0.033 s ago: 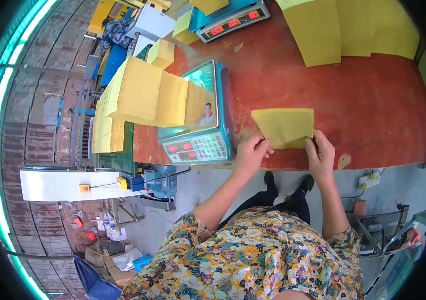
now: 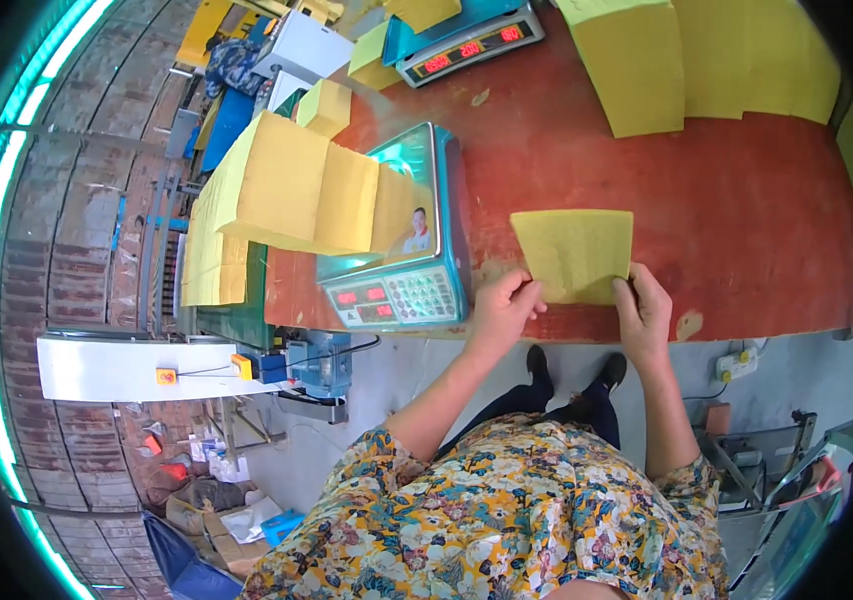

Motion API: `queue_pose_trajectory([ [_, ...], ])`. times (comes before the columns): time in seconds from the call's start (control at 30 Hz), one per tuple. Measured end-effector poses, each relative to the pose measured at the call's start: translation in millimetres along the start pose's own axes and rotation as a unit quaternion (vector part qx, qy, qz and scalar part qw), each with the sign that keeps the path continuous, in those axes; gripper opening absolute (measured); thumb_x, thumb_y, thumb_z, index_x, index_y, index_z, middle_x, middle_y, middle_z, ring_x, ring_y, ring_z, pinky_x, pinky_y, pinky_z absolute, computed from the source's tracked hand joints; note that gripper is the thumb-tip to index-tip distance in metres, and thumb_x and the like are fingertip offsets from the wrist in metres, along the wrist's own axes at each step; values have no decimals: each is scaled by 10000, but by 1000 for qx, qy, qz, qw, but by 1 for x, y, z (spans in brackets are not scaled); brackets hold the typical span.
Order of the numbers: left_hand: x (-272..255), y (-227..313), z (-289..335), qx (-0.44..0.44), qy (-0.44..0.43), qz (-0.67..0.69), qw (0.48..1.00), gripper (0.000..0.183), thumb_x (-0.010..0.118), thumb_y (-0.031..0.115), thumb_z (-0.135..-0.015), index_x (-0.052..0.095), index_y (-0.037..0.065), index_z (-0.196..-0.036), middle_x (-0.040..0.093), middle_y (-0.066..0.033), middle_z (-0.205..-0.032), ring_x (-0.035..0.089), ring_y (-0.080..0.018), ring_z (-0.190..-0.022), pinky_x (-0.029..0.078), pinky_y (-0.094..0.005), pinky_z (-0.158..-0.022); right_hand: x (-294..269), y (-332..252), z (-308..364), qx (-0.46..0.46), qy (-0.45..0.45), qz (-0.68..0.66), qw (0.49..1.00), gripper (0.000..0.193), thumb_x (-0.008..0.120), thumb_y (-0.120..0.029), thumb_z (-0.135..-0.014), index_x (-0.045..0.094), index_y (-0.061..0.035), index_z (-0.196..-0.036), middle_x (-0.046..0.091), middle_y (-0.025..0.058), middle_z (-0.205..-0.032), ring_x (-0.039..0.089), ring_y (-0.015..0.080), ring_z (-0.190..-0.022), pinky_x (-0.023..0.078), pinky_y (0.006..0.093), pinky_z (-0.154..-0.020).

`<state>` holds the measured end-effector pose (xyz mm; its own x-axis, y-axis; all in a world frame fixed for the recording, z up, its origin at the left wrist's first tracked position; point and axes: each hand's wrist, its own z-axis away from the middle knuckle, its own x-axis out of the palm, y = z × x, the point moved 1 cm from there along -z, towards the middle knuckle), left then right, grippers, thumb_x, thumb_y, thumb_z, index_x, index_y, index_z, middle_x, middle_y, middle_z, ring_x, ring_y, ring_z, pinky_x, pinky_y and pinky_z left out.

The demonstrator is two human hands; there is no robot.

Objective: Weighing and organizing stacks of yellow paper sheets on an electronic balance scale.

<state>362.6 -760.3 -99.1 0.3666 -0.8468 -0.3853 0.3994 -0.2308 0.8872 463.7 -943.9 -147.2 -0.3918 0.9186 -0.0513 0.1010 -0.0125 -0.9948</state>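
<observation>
A thin stack of yellow paper (image 2: 579, 255) is held between my two hands above the front edge of the red table. My left hand (image 2: 507, 305) pinches its lower left corner between thumb and fingers. At the lower right corner, my right hand (image 2: 644, 308) grips it with the thumb on the near face. To the left stands a teal scale (image 2: 394, 300) with a keypad and red digits. Thick blocks of yellow paper (image 2: 282, 190) rest on the scale's plate and stretch beyond its left side.
The red table (image 2: 547, 120) ends just in front of me. Tall yellow paper stacks (image 2: 632, 70) line its far right. A second scale (image 2: 472, 45) stands at the back. On the left are a white machine arm (image 2: 137, 368) and a floor littered with bags and boxes.
The paper in my hands has tipped up a little, so more of its face shows, and its upper edge has shifted slightly right. Both hands keep their grip.
</observation>
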Motion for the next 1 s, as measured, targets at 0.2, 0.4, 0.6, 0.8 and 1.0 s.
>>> queue_pose_trajectory([
  [0.2,-34,23,15,82,5,-45,996,91,642,71,-943,622,-6,-900,599,-22,-703,611,-76,-627,478,-235,-541,7,-15,6,-14,-18,-10,1000,91,608,5,-903,633,41,-984,556,56,-814,531,129,-769,441,268,-698],
  [0.4,-120,48,42,140,-6,-23,990,91,654,57,-930,615,-18,-894,599,-3,-724,605,-70,-636,478,-226,-563,56,-97,-5,48,-88,-123,987,118,605,-13,-935,651,28,-1036,609,-18,-829,531,48,-712,438,211,-613],
  [0.6,-240,101,66,162,39,64,984,116,654,97,-936,621,16,-860,611,5,-702,560,-45,-622,458,-221,-567,137,-198,-37,-60,-150,-135,978,255,599,-2,-922,614,20,-1175,628,-14,-826,532,24,-679,439,202,-583],
  [0.8,-382,154,7,157,47,68,984,208,670,276,-905,635,110,-785,613,22,-646,555,-62,-541,412,-202,-515,243,-293,-113,-127,-195,-161,959,436,619,-41,-904,508,82,-1307,623,66,-767,566,98,-619,446,248,-544],
  [1.0,-451,148,-52,111,4,51,993,212,695,285,-884,636,102,-794,617,15,-648,541,-69,-478,394,-195,-413,305,-301,-155,-52,-232,-138,961,530,630,-54,-890,455,109,-1362,623,84,-743,575,119,-591,433,257,-507],
])
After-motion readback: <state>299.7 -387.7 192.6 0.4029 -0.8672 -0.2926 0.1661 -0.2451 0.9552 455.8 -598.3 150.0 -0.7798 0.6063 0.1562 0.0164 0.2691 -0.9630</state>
